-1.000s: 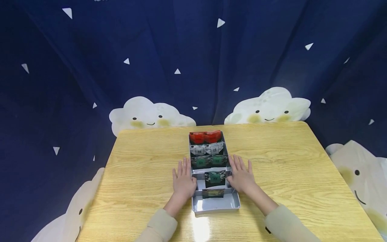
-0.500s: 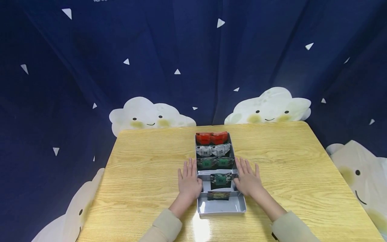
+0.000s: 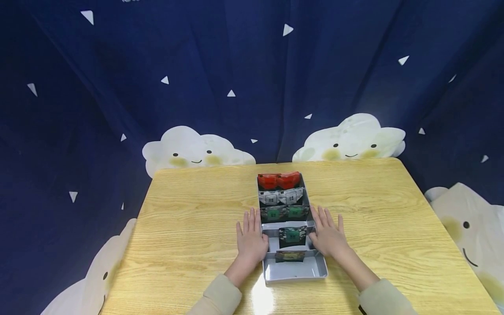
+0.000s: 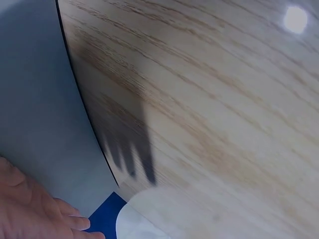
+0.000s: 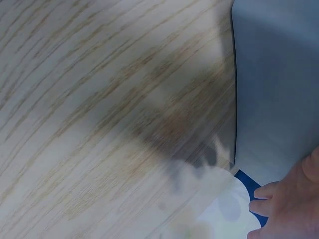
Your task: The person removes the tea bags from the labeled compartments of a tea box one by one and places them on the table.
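Your left hand and right hand, fingers straight, flank the grey divided box at lower centre of frame; it now sits farther right, so you seem to be shifting it, packets still inside.

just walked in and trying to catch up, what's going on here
A person has their left hand and right hand against opposite sides of a gray divided box on a wooden table. From its far end, the box holds two red packets, two silvery packets, two green packets and a single green packet. The nearest compartment has one yellow-labelled packet.
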Available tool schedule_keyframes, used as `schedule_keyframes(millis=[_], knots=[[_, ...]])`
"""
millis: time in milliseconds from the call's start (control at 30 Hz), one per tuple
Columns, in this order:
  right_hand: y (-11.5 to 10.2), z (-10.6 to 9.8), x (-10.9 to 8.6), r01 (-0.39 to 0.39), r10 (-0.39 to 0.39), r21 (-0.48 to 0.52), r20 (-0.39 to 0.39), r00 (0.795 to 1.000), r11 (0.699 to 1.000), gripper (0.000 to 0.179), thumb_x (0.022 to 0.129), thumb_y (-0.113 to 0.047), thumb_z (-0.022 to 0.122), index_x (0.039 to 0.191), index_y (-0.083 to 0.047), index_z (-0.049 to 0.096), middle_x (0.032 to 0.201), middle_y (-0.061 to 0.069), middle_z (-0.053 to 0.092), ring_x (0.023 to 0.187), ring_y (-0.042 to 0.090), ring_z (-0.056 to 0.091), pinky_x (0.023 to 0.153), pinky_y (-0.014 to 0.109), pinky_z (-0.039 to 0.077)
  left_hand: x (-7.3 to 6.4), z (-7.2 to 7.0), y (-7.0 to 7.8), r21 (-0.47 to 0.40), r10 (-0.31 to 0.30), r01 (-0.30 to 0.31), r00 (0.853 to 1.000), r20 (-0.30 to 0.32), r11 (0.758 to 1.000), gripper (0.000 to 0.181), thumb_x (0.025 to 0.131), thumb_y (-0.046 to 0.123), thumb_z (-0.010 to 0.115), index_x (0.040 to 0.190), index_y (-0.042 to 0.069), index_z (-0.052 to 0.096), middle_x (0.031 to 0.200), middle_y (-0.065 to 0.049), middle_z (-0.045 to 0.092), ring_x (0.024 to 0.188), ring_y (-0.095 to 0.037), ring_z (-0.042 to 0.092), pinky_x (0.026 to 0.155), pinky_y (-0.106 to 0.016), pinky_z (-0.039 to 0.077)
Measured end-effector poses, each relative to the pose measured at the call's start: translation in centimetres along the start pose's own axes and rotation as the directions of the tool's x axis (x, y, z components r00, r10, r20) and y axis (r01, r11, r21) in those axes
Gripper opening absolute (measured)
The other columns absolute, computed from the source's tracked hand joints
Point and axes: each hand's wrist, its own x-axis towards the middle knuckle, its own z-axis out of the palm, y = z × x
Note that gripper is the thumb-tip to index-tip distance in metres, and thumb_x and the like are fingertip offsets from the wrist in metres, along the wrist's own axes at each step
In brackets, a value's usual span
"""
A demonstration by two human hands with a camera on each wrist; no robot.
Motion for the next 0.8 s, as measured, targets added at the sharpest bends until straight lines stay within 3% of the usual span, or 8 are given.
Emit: schedule_keyframes(millis=[800], knots=[[0.63,0.25,-0.77,-0.001,0.002,0.008,-0.044,0.999,1.000,0.074,0.087,-0.029,0.046,0.147,-0.008,0.009,0.148,0.024,0.014,0.135,0.043,0.012,0.103,0.062,-0.003,-0.13,0.40,0.59,-0.005,0.009,-0.009,1.000,0.006,1.000,0.070,0.087,0.025,0.044,0.147,0.008,0.014,0.152,-0.012,0.012,0.139,-0.031,0.010,0.107,-0.054,0.011]])
